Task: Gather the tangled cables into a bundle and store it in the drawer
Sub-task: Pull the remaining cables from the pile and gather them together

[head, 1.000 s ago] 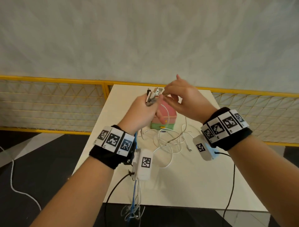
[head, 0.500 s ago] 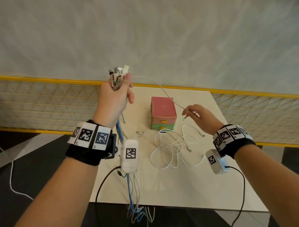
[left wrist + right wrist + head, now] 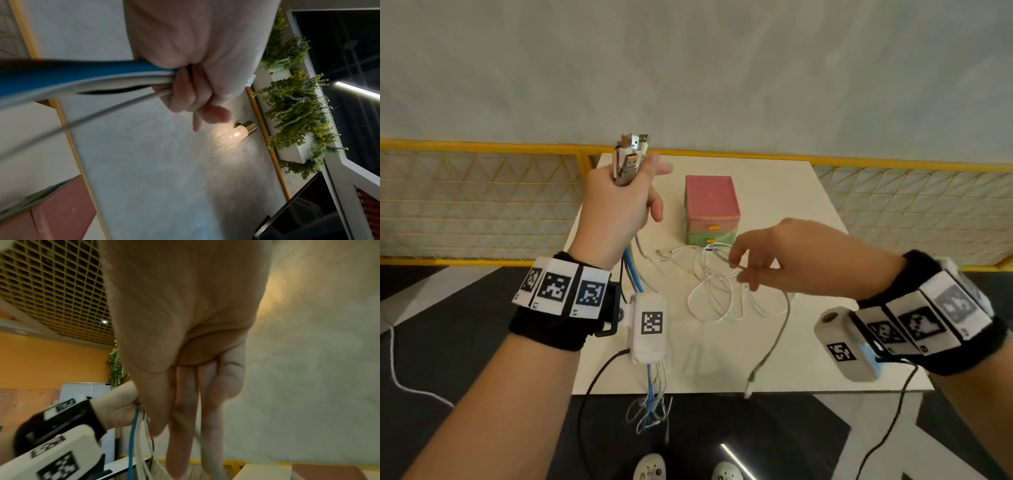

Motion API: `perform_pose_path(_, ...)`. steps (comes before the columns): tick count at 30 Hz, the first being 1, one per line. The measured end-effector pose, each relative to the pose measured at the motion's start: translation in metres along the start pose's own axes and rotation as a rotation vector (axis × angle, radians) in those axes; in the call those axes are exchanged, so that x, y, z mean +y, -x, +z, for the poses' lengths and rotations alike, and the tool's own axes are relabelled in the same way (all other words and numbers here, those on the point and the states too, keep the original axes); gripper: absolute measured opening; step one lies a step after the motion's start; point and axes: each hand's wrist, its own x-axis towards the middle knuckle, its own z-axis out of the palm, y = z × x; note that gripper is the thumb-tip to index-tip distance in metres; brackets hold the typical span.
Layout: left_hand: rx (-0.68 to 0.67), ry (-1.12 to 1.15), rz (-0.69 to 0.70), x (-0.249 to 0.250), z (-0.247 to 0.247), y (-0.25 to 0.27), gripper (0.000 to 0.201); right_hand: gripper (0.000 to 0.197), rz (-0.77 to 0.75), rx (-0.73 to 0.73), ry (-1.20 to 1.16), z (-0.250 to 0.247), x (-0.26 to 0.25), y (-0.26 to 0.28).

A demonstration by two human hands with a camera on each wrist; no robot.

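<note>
My left hand (image 3: 631, 186) is raised at the table's far left and grips a bundle of cable ends; USB plugs (image 3: 631, 154) stick up from the fist. A blue cable (image 3: 631, 270) and white ones hang from it past the wrist and over the front edge. The left wrist view shows the left hand (image 3: 185, 84) curled round the blue cable (image 3: 82, 71). My right hand (image 3: 738, 270) pinches a grey cable (image 3: 777, 335) above the white cable tangle (image 3: 715, 294); the grey cable (image 3: 207, 451) runs between its fingers. The small drawer box (image 3: 710, 202), pink over green, stands behind with both drawers closed.
The white table (image 3: 825, 342) is small, and its front edge is close to me. A yellow-framed mesh railing (image 3: 482, 205) runs behind and beside it, with a pale wall beyond. Cable ends (image 3: 650, 411) dangle below the front edge. Dark floor lies to the left.
The hands, together above the drawer box a second ago, have parted. The left hand stays raised with the plugs. The right hand has dropped toward the tangle, with the grey cable trailing from its fingers.
</note>
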Motion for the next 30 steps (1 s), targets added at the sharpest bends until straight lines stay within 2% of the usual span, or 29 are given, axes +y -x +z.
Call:
perform_pose_path(3, -0.157, 0.035, 0.011, 0.007, 0.000, 0.015, 0.049, 0.038, -0.039, -0.057, 0.055, 0.009, -0.009, 0.014)
perform_pose_path(6, -0.358, 0.064, 0.032, 0.016, 0.000, 0.032, 0.056, 0.039, -0.014, 0.070, 0.004, 0.016, -0.008, 0.018)
perform_pose_path(8, -0.475, 0.017, 0.104, 0.022, 0.002, 0.043, 0.056, 0.036, -0.007, 0.170, -0.063, 0.020, -0.008, 0.018)
perform_pose_path(11, -0.583, -0.105, 0.189, 0.032, 0.009, 0.058, 0.055, 0.041, -0.059, 0.211, -0.287, 0.024, -0.020, 0.015)
perform_pose_path(13, -0.622, -0.086, 0.174, 0.036, 0.017, 0.065, 0.053, 0.038, -0.140, 0.210, -0.503, 0.028, -0.034, 0.014)
perform_pose_path(15, -0.627, -0.101, 0.176, 0.038, 0.022, 0.071, 0.053, 0.032, -0.177, 0.246, -0.626, 0.035, -0.044, 0.011)
perform_pose_path(21, -0.600, -0.210, 0.240, 0.041, 0.028, 0.080, 0.048, 0.019, -0.165, 0.276, -0.959, 0.064, -0.061, 0.009)
perform_pose_path(24, -0.562, -0.178, 0.259, 0.041, 0.031, 0.081, 0.051, 0.015, -0.160, 0.323, -0.915, 0.079, -0.062, 0.009)
perform_pose_path(30, -0.474, -0.046, 0.262, 0.037, 0.030, 0.079, 0.049, 0.015, -0.009, 0.181, -0.793, 0.120, -0.037, 0.014)
